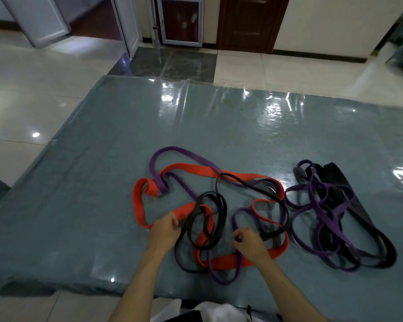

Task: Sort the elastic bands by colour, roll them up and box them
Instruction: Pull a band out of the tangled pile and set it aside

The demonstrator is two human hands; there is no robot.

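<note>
The job looks like it is at the sorting step, right at the start, because the bands are all mixed up and none is rolled, and no box can be seen. Nearest to the person, both hands are down in the big tangle in the middle of the blue mat. The left hand is at the left side of the tangle, and its fingers are curled, pinching where a wide red band and a thin black band cross; which one it holds is hard to tell. The right hand is at the near middle of the tangle, with fingers curled tight, and seems to pinch a purple band, though the fingers hide the spot. The next move probably needs one colour pulled out slowly, lifting it up over the loops so it does not drag the others along. The bands look flat, soft and stretchy, like rubber ribbons joined into loops. The red one is widest and the black ones are thin. To the right of the tangle, just beside it, lies a second pile of purple and black bands, loose and floppy too. The mat under it all has a shiny clear cover with wrinkles. Past the tangle, beyond the mat, is a shiny tiled floor and a dark brown door.
</note>
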